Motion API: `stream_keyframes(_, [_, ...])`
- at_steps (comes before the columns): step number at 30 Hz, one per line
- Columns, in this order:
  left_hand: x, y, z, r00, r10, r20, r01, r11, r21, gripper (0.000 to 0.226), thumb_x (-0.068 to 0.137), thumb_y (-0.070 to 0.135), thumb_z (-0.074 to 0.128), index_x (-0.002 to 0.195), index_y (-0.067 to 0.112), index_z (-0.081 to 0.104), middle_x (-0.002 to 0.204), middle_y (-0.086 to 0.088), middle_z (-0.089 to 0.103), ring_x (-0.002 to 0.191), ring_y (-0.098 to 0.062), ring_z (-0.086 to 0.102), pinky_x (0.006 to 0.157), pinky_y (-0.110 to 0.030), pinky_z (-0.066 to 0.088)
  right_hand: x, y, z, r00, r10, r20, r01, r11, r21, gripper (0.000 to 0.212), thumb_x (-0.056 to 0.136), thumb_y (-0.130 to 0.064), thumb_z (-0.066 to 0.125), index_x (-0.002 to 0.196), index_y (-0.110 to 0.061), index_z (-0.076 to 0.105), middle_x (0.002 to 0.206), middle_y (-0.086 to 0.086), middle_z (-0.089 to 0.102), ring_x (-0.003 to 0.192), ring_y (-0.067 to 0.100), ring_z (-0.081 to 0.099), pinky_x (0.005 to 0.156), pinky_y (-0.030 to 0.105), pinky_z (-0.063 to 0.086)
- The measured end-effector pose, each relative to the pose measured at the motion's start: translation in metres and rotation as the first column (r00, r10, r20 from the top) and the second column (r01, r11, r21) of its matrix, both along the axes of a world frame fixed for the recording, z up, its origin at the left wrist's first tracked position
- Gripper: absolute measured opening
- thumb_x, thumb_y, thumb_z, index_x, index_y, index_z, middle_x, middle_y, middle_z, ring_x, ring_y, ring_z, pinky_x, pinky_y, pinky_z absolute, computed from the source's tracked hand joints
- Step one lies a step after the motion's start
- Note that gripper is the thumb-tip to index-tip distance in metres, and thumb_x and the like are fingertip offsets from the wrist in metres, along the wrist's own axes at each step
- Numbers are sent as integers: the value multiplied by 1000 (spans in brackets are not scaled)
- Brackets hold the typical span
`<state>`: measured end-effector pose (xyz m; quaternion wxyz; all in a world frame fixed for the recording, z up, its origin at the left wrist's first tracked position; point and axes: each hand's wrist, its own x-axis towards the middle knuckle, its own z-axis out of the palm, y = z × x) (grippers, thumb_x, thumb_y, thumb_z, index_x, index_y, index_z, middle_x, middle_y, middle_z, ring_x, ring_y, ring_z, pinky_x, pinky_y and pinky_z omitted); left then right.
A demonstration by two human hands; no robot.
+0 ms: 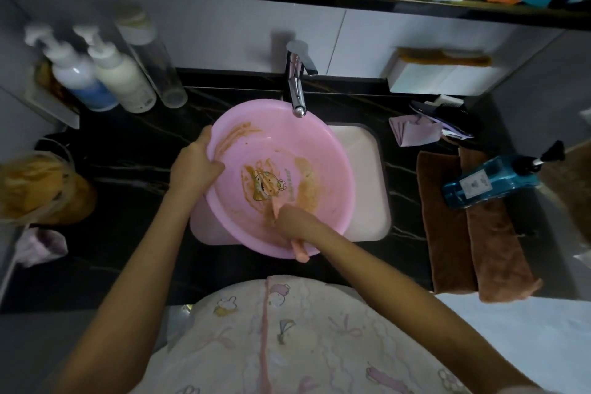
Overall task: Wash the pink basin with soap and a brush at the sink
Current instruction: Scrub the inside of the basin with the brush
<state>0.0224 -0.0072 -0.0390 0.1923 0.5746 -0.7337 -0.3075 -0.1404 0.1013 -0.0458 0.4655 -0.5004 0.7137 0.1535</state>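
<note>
The pink basin [287,137] sits tilted over the white sink [364,169], under the chrome tap [296,86]. Brown smears streak its inside around a cartoon print at the bottom. My left hand [195,166] grips the basin's left rim, thumb inside. My right hand [295,221] is inside the basin near the front and grips a pink brush [300,249], whose handle end sticks out over the front rim. The brush head lies against the smeared wall, mostly hidden by my fingers.
Two white pump bottles [96,73] and a clear bottle [156,67] stand at the back left. A blue pump bottle [492,182] lies on brown towels [473,233] to the right. A comb and pink cloth [415,131] lie at the back right. An orange container [38,189] stands left.
</note>
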Motion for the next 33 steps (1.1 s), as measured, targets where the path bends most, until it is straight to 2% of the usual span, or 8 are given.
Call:
stream_keyframes(3, [3, 2, -2, 1000, 3, -25, -3, 1000, 12, 60, 76, 6, 60, 131, 23, 44, 100, -6, 61, 86, -22, 59, 70, -35, 50, -21, -15, -7, 985, -157, -68, 149, 983, -111, 20, 96, -7, 40, 104, 1, 56, 80, 9, 60, 68, 22, 55, 54, 25, 42])
stream_keyframes(9, [2, 1, -1, 999, 7, -41, -7, 1000, 5, 63, 74, 3, 58, 132, 23, 43, 99, -7, 61, 85, -24, 59, 70, -35, 49, -5, 18, -1, 1000, 25, 8, -26, 997, 74, 32, 94, -9, 41, 124, 1, 44, 83, 12, 54, 67, 22, 49, 65, 31, 41])
stream_keyframes(13, [4, 2, -2, 999, 10, -39, -10, 1000, 5, 64, 74, 3, 59, 133, 23, 43, 100, -9, 62, 86, -26, 60, 71, -38, 52, -19, 3, -11, 998, -56, 0, 56, 997, -50, 30, 96, -20, 40, 99, 2, 60, 74, 9, 58, 62, 22, 52, 60, 31, 42])
stream_keyframes(14, [3, 2, -2, 999, 10, -45, -9, 1000, 4, 63, 75, 3, 59, 133, 23, 43, 101, -9, 62, 87, -26, 60, 72, -39, 52, -26, -5, -13, 994, -89, -64, 84, 993, -80, 28, 97, -18, 39, 96, 0, 60, 80, 9, 61, 72, 25, 57, 67, 32, 44])
stream_keyframes(18, [1, 3, -1, 999, 18, -41, -17, 1000, 8, 63, 76, 2, 60, 134, 20, 44, 102, -9, 62, 88, -25, 60, 72, -37, 51, -37, -21, -28, 943, -271, -191, 245, 958, -150, 36, 98, -10, 38, 133, -3, 41, 130, 14, 53, 117, 31, 54, 96, 40, 44])
stream_keyframes(24, [3, 4, 0, 1000, 25, -6, -25, 1000, 9, 71, 75, 3, 59, 139, 24, 37, 100, -11, 62, 84, -27, 60, 70, -38, 52, -3, -8, -37, 997, -48, -61, 31, 966, -256, 57, 98, -10, 31, 151, -10, 8, 122, 19, 55, 100, 32, 58, 67, 35, 42])
stream_keyframes(29, [5, 5, 6, 998, 13, 55, -13, 1000, 0, 70, 76, 8, 58, 139, 24, 33, 96, -10, 62, 81, -28, 61, 68, -43, 55, -23, -2, -10, 967, 249, 49, -239, 957, -163, 40, 102, -13, 26, 140, -8, 37, 106, 15, 60, 77, 26, 56, 70, 35, 48])
stream_keyframes(33, [5, 7, 7, 999, 18, 49, -18, 1000, 0, 65, 77, 8, 58, 136, 23, 35, 95, -9, 61, 79, -27, 62, 66, -45, 56, -50, -2, -9, 989, 107, -104, -122, 982, -147, 36, 100, -14, 28, 133, -3, 37, 121, 17, 53, 95, 30, 54, 76, 35, 48])
